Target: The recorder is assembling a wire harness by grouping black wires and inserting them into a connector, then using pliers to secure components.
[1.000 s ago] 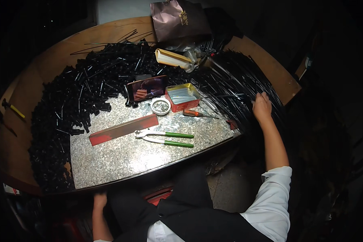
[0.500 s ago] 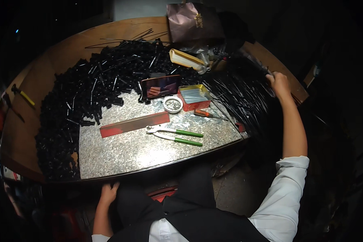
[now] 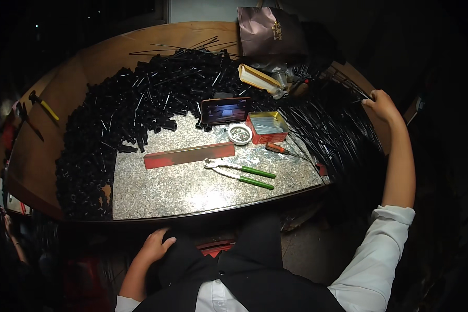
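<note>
My right hand [image 3: 385,107] reaches to the far right of the table. Its fingers are closed on the near ends of some thin rods [image 3: 350,83], which point away toward the table's raised rim; their exact number is hard to make out. Beneath and beside it lies a heap of long thin black rods [image 3: 332,120]. My left hand [image 3: 155,246] is low, by my thigh just below the table's front edge, thumb apart, holding nothing. On the speckled stone slab [image 3: 156,195] lie green-handled pincers [image 3: 242,172] and a red and dark rectangular bar [image 3: 190,154].
A large heap of short black tubular parts [image 3: 114,112] covers the left and back. Behind the slab stand a lit phone [image 3: 226,111], a white bowl of small metal pieces [image 3: 240,134] and a red tin of thin rods [image 3: 268,127]. An orange-handled screwdriver [image 3: 276,148] and a paper bag [image 3: 270,34] are also there.
My right hand stays closed at the far right rim. My left hand has come up a little and right, showing more of itself. The whole view has shifted slightly.
</note>
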`<state>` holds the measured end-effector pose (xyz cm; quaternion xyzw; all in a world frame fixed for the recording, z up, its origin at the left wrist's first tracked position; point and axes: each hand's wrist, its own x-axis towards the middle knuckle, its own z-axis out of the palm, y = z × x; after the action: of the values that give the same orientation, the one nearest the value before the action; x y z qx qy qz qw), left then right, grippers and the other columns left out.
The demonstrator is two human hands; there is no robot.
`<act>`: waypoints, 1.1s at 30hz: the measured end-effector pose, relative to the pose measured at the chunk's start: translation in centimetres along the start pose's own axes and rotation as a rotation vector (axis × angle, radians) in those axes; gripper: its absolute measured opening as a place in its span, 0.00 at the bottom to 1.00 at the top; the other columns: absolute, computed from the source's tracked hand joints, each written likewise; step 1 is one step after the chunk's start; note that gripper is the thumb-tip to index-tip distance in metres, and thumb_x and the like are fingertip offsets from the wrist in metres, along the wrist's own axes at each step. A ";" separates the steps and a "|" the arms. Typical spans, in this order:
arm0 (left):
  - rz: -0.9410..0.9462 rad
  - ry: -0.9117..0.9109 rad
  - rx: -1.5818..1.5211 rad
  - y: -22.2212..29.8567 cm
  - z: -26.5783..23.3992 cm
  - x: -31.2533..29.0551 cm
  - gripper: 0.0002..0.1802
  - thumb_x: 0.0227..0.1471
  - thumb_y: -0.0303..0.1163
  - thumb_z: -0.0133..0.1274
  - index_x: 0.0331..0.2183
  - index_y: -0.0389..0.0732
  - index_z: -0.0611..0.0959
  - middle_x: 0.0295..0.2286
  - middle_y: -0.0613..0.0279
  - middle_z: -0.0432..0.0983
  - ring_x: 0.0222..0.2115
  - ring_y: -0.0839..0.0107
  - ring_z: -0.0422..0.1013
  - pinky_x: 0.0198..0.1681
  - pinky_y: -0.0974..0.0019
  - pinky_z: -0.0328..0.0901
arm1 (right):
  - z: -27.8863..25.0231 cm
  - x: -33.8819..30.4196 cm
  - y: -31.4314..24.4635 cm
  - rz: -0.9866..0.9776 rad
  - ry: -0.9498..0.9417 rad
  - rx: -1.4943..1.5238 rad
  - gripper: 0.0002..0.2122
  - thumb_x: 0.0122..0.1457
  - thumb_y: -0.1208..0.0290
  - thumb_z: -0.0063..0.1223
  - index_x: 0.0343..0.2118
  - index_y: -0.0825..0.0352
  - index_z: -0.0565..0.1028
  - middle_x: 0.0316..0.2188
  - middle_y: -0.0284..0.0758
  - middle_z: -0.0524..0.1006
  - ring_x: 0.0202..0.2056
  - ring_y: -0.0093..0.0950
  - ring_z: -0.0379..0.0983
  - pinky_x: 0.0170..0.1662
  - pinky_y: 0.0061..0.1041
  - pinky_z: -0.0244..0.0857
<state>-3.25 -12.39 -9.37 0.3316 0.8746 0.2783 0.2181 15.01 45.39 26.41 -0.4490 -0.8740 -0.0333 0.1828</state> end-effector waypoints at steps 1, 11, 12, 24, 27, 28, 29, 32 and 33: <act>0.030 -0.021 0.002 0.4 -0.2 -0.2 0.29 0.50 0.44 0.54 0.47 0.32 0.73 0.46 0.42 0.70 0.49 0.49 0.65 0.53 0.58 0.60 | -1.1 -0.4 -0.5 -0.044 -0.033 -0.016 0.12 0.53 0.66 0.56 0.21 0.69 0.71 0.16 0.36 0.69 0.21 0.26 0.67 0.28 0.28 0.64; 0.316 0.030 -0.202 9.7 -5.7 -0.7 0.22 0.46 0.31 0.58 0.44 0.34 0.76 0.41 0.48 0.75 0.43 0.55 0.72 0.46 0.63 0.64 | -4.6 -5.1 -5.2 -0.203 -0.030 0.278 0.12 0.54 0.67 0.55 0.17 0.60 0.66 0.11 0.25 0.61 0.13 0.14 0.57 0.17 0.16 0.53; 0.394 0.097 -0.184 10.0 -6.3 -0.7 0.22 0.46 0.30 0.58 0.44 0.34 0.75 0.41 0.48 0.74 0.44 0.56 0.71 0.48 0.63 0.63 | -4.7 -5.6 -5.6 -0.269 -0.040 0.338 0.12 0.53 0.67 0.55 0.17 0.60 0.65 0.11 0.24 0.61 0.13 0.13 0.56 0.16 0.15 0.52; 0.445 0.665 -0.132 16.7 -15.7 4.1 0.58 0.35 0.52 0.66 0.56 0.25 0.56 0.54 0.35 0.55 0.57 0.49 0.55 0.59 0.57 0.51 | -0.4 -13.9 -17.2 -0.536 -0.678 0.872 0.11 0.49 0.74 0.62 0.23 0.64 0.67 0.16 0.22 0.67 0.16 0.09 0.59 0.17 0.11 0.48; 0.416 0.652 -0.221 19.2 -15.4 4.6 0.62 0.33 0.54 0.67 0.56 0.23 0.53 0.53 0.33 0.56 0.57 0.49 0.54 0.59 0.58 0.50 | 1.4 -15.6 -19.6 -0.670 -0.670 0.830 0.10 0.48 0.75 0.62 0.25 0.67 0.68 0.20 0.24 0.68 0.23 0.12 0.62 0.24 0.15 0.55; 0.467 0.560 -0.383 19.8 -15.1 4.6 0.65 0.30 0.48 0.70 0.58 0.26 0.49 0.56 0.40 0.53 0.58 0.56 0.53 0.59 0.62 0.49 | 1.9 -16.1 -20.5 -0.768 -0.631 0.789 0.10 0.48 0.75 0.63 0.26 0.67 0.69 0.22 0.24 0.68 0.26 0.13 0.62 0.27 0.16 0.56; 0.518 0.462 -0.546 20.1 -14.8 4.6 0.69 0.28 0.43 0.72 0.59 0.28 0.44 0.58 0.47 0.51 0.59 0.63 0.52 0.60 0.65 0.48 | 1.5 -16.9 -21.7 -0.788 -0.633 0.701 0.10 0.48 0.75 0.63 0.26 0.68 0.69 0.23 0.25 0.68 0.28 0.14 0.62 0.29 0.18 0.57; 0.565 0.486 -0.205 20.3 -13.8 4.4 0.70 0.26 0.45 0.73 0.59 0.27 0.45 0.58 0.45 0.51 0.58 0.62 0.52 0.59 0.65 0.49 | 1.8 -18.4 -24.2 -0.711 -0.822 0.863 0.11 0.50 0.73 0.62 0.28 0.67 0.69 0.21 0.24 0.68 0.22 0.12 0.61 0.23 0.16 0.56; 0.581 0.545 -0.097 20.2 -13.4 4.3 0.70 0.25 0.46 0.73 0.59 0.28 0.45 0.58 0.44 0.50 0.58 0.60 0.52 0.60 0.65 0.49 | 2.7 -18.4 -24.6 -0.712 -0.877 0.902 0.10 0.50 0.73 0.61 0.29 0.67 0.69 0.20 0.24 0.68 0.20 0.12 0.61 0.21 0.15 0.55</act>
<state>-4.50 -1.39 12.55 0.4685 0.7561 0.4471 -0.0945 4.34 17.12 20.12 0.0100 -0.8890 0.4562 -0.0391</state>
